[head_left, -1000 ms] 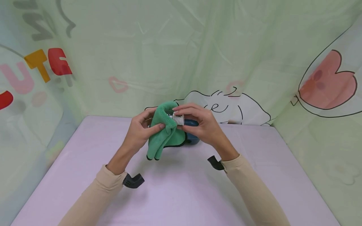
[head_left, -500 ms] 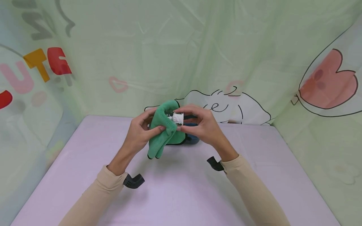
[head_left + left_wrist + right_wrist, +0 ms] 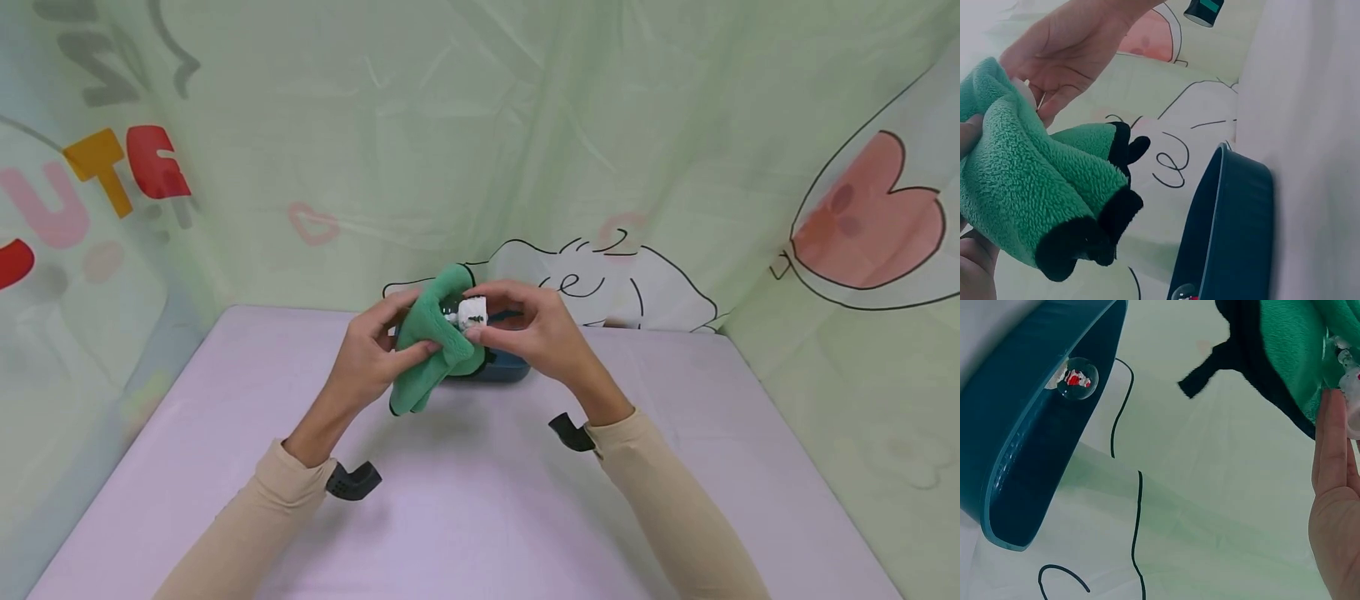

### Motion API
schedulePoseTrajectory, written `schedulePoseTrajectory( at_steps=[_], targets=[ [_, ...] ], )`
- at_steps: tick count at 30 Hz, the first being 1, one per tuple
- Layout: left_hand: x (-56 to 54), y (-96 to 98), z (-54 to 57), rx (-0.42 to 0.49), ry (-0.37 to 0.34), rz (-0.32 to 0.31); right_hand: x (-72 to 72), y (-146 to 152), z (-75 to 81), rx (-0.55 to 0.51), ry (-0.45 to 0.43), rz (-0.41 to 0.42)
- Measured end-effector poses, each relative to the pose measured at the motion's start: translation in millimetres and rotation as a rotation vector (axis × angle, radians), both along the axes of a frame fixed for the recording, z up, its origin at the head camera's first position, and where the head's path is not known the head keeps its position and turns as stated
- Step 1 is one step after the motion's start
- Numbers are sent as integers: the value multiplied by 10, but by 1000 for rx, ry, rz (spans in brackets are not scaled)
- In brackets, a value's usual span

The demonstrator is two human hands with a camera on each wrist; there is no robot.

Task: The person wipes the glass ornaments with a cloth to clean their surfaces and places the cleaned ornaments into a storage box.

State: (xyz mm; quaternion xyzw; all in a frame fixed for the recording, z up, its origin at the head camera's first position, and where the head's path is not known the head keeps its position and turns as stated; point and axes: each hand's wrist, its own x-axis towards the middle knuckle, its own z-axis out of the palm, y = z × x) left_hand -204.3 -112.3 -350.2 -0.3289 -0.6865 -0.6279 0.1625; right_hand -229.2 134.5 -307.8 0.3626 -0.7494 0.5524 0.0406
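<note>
In the head view my left hand (image 3: 360, 358) grips a fluffy green cloth (image 3: 429, 337) with dark edging, thumb on the near side. The cloth wraps around the clear ball of a small snow globe (image 3: 472, 312), whose white base sticks out to the right. My right hand (image 3: 551, 337) pinches that base between thumb and fingers. Both hands are raised above the table. In the right wrist view the white figure inside the held globe shows only partly, beside my fingers (image 3: 1333, 437). The left wrist view shows the cloth (image 3: 1029, 169) hiding most of the globe.
A dark blue basin (image 3: 506, 368) stands behind the hands, partly covered by them and the cloth. Inside it lies another snow globe (image 3: 1079, 379) with a red and white figure. A pale lilac table (image 3: 480, 517) is bordered by printed curtains (image 3: 420, 150).
The white base has turned a little in my right fingers, and a dark green pattern now shows on it. The cloth has shifted slightly, its lower corners rising. More of the basin shows.
</note>
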Motion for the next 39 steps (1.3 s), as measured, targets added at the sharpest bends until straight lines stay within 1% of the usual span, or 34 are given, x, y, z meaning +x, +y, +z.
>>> schedulePoseTrajectory(
  at_steps=[5,11,14,17,20,22,25,27,35,39],
  targets=[
    [-3,-2,-9,-24,38,6,2,6,10,21,-33,-26],
    [5,-15,-4,-66,76,30,5,-2,13,31,-39,-45],
    [6,-14,-5,-52,64,35,7,-16,11,12,-48,-39],
    [9,-14,-8,-19,23,37,12,-33,10,-22,-43,-20],
    [14,-16,-5,21,-28,28,5,-45,-8,-56,6,16],
    [11,-17,-10,47,-52,14,-7,-50,-23,-78,63,51],
    [3,-18,-20,73,-64,-1,-26,-56,-49,-98,156,97],
    [-3,-20,-27,79,-69,-2,-31,-60,-57,-101,211,111],
    [-12,-19,0,87,-120,-1,-39,-71,-65,-72,383,92],
    [-20,-20,4,87,-153,3,-45,-68,-69,-54,439,86]
  ],
)
